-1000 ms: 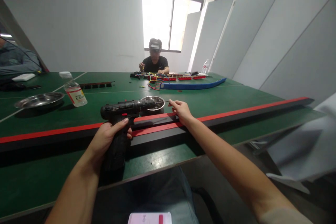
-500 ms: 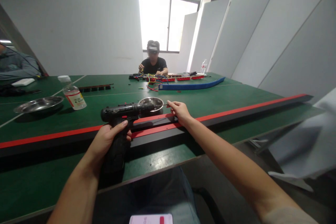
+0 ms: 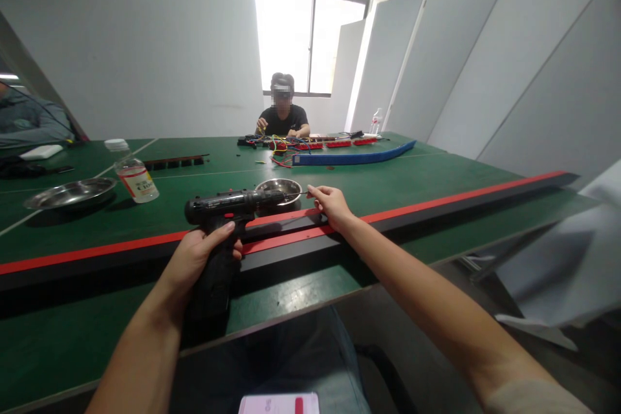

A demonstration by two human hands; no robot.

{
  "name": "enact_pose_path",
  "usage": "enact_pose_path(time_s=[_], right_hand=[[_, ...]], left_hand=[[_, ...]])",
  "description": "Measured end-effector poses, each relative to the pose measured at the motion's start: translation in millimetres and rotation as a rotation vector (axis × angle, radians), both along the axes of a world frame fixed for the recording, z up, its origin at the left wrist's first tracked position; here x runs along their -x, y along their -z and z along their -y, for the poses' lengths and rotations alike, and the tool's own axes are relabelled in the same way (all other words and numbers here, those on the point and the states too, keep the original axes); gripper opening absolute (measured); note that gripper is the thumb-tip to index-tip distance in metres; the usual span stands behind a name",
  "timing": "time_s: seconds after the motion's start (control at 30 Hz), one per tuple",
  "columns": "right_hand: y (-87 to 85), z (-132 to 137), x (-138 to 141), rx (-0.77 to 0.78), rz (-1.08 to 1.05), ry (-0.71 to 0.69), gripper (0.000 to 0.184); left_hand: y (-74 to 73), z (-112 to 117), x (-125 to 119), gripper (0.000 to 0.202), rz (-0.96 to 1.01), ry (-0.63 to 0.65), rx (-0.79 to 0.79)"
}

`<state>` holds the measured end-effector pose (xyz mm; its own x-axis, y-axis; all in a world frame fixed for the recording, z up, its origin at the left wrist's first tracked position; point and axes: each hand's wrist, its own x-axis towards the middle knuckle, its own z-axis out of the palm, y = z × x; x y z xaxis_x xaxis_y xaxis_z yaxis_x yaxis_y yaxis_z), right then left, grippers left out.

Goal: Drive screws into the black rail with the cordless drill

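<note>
My left hand [image 3: 193,252] is wrapped round the grip of a black cordless drill [image 3: 216,208]. The drill lies level above the long bar, its chuck and thin bit [image 3: 295,195] pointing right. At the bit's tip, my right hand [image 3: 332,206] pinches thumb and forefinger together; whatever is between them is too small to make out. Beneath both hands runs a long black bar with red strips [image 3: 417,208], split by a dark channel near the middle. Just behind the bit stands a small steel bowl [image 3: 262,187], its contents unclear.
On the green table [image 3: 204,184] stand a plastic bottle [image 3: 138,182] and a steel dish [image 3: 72,193] to the left. Farther back lie a blue curved strip [image 3: 354,156] and tangled wires, where a person [image 3: 286,119] sits. A phone [image 3: 280,403] is low in front of me.
Both hands and the drill hold nearly the same pose. The whole view has shifted very slightly.
</note>
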<state>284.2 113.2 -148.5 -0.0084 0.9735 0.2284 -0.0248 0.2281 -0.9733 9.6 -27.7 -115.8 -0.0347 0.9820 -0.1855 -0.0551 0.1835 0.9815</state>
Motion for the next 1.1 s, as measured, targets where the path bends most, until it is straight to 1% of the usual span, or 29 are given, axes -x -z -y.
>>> enact_pose_path(time_s=[0.23,0.67,0.9,1.1], right_hand=[[3.3,-3.6,-1.0,-0.007,0.027,0.004,0.045],[-0.6,0.5,0.5,-0.006,0.068,0.026,0.048],[2.6,-2.1,-0.1,-0.021,0.063,0.015,0.047],[5.3,-3.8,-1.2,-0.041,0.117,0.017,0.047]], left_hand=[[-0.8,1.0,-0.4,0.042,0.001,-0.009,0.006],[1.8,0.0,0.8,0.041,-0.007,-0.007,-0.025],[1.5,-0.6,1.3,0.042,-0.017,-0.003,-0.028],[-0.1,1.0,0.1,0.041,-0.026,-0.011,-0.025]])
